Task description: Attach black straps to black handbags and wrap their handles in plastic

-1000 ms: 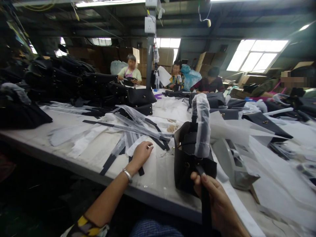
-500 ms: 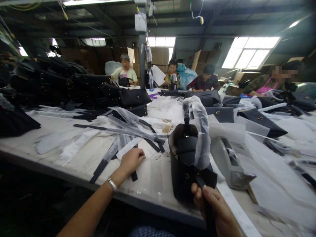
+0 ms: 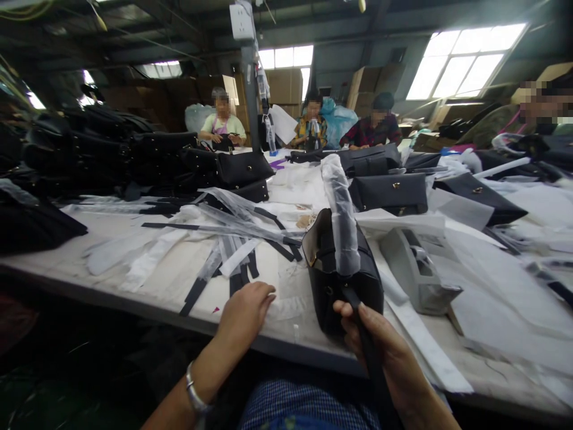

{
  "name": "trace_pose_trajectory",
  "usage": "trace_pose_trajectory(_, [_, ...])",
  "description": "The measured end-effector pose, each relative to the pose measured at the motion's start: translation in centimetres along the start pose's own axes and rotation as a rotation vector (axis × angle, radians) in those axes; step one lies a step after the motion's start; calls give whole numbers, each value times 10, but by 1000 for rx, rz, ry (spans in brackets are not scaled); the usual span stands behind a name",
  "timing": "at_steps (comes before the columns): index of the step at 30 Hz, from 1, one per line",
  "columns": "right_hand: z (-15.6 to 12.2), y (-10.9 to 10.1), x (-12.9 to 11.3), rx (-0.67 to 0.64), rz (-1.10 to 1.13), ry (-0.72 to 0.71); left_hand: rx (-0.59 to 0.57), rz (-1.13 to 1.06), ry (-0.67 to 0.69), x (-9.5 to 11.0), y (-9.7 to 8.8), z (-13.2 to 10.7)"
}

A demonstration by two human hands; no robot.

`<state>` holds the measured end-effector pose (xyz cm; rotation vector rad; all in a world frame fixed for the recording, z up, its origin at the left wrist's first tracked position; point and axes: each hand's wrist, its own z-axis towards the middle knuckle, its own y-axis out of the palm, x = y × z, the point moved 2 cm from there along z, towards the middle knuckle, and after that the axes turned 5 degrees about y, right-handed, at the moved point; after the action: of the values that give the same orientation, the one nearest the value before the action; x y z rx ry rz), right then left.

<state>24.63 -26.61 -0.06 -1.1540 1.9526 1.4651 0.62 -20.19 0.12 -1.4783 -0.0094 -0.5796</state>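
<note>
Here, a black bag (image 3: 323,301) stands upright near the tabletop's (image 3: 156,291) front edge, its handle (image 3: 344,230) already wrapped. The right hand (image 3: 387,331) pinches a strap (image 3: 371,352) at its end, bare where visible; the left hand (image 3: 246,307), loosely bent nearby, shows nothing held.

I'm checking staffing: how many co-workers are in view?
4: one in pale green left of the post, one in a patterned top right of it, one in dark plaid further right, one near the right edge. The piled bags may hide others.
</note>
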Motion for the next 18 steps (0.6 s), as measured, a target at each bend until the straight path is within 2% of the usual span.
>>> trace_pose_trajectory(2, [0, 0, 1, -8, 2, 2, -55, -59, 82, 17, 16, 16])
trace_pose_trajectory(4, [0, -2, 2, -13, 0, -8, -88, -105, 100, 28, 33, 30])
trace_pose_trajectory(8, [-4, -5, 3, -91, -67, 8, -114, -210, 81, 27, 52, 46])
trace_pose_trajectory(11, [-5, -5, 1, -148, -143, -7, -98, -339, 95, 21, 47, 44])
trace_pose_trajectory(15, [-1, -2, 2, -150, -179, -54, -42, -525, 85, 18, 28, 24])
trace_pose_trajectory(18, [3, 2, 6, -112, -145, -103, -9, -804, -40, 16, 15, 3])
